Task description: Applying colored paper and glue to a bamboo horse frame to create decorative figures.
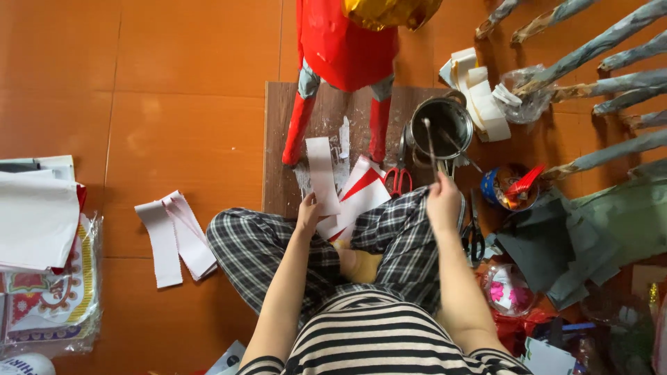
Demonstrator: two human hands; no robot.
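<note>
My right hand [443, 201] is clenched around a thin stick [430, 149], whose upper end reaches into the metal pot [445, 125] standing at the right edge of the brown board [278, 139]. My left hand [308, 212] pinches the lower end of a white paper strip [323, 173] that lies up across the board, and under it sit red and white paper pieces [361, 191] resting against my checked trousers [257, 246]. Red-handled scissors [398, 177] lie on the board just left of the pot. Past the strip, a red paper figure [344, 42] stands on 2 red legs on the board, with a gold shape [389, 10] at its top. Beside the pot lies a stack of folded white strips [479, 97], and beyond them wrapped grey sticks [597, 48] fan out over the orange floor [139, 69]. Near my right knee are black scissors [474, 239], a round blue tin [504, 187] holding red bits, and dark grey paper sheets [549, 250]. On my left, more white strips [174, 236] lie on the floor, and farther out a clear plastic packet [52, 298] of red and yellow patterned sheets sits under white paper [35, 215]
</note>
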